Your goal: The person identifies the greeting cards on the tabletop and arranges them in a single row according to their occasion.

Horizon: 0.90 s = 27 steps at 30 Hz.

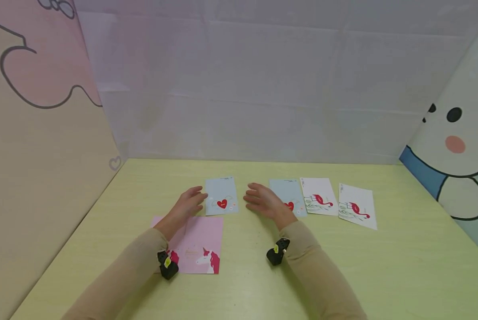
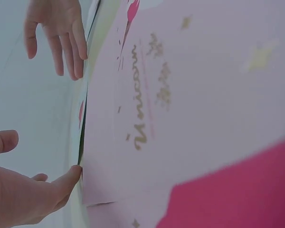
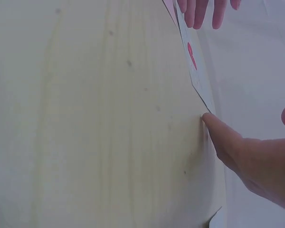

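A light blue card with a red heart (image 1: 221,195) lies on the table between my two hands. At its left edge my left hand (image 1: 187,205) has its fingers loosely extended, with nothing held. My right hand (image 1: 264,202) is a short way off the card's right side, fingers straight and holding nothing. Under my left wrist lies a pink unicorn card (image 1: 199,235), partly covered by the forearm; its gold lettering fills much of the left wrist view. Another blue heart card (image 1: 288,191) is partly hidden behind my right hand.
Two white flamingo cards (image 1: 319,195) (image 1: 356,206) lie at the right on the pale yellow-green table (image 1: 407,262). A white sheet wall (image 1: 239,89) stands along the back edge, with cartoon-printed panels (image 1: 51,146) at both sides.
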Available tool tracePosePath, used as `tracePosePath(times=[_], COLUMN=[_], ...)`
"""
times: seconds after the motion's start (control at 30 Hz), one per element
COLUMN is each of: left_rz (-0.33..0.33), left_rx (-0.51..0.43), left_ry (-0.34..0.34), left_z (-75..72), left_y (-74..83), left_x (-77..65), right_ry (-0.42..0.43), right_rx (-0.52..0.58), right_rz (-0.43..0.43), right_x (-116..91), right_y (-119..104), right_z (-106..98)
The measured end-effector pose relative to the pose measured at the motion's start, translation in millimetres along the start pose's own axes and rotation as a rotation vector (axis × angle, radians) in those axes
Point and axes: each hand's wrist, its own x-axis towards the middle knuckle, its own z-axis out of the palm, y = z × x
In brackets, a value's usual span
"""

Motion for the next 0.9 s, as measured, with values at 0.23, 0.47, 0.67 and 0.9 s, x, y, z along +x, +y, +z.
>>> tracePosePath(times=[0.23, 0.47, 0.67, 0.9], left_rz=[-0.029, -0.03, -0.017, -0.004], left_rx=[0.003, -0.061, -0.09, -0.091], left_ry=[0.022, 0.025, 0.036, 0.074], left_z=[5.1, 8.5, 8.1, 9.6], left_y=[4.3, 5.0, 4.4, -0.7], left_x=[1.7, 4.8, 8.2, 15.8], right_ry=[0.011, 0.018, 0.016, 0.023], right_rx=[-0.008, -0.046, -0.058, -0.056], right_rz=[0.029, 0.024, 0.025, 0.032], right_x=[4.2, 6.0, 7.0, 7.0], right_y=[1.0, 3.0, 3.5, 4.4], right_z=[4.7, 8.7, 8.4, 7.2])
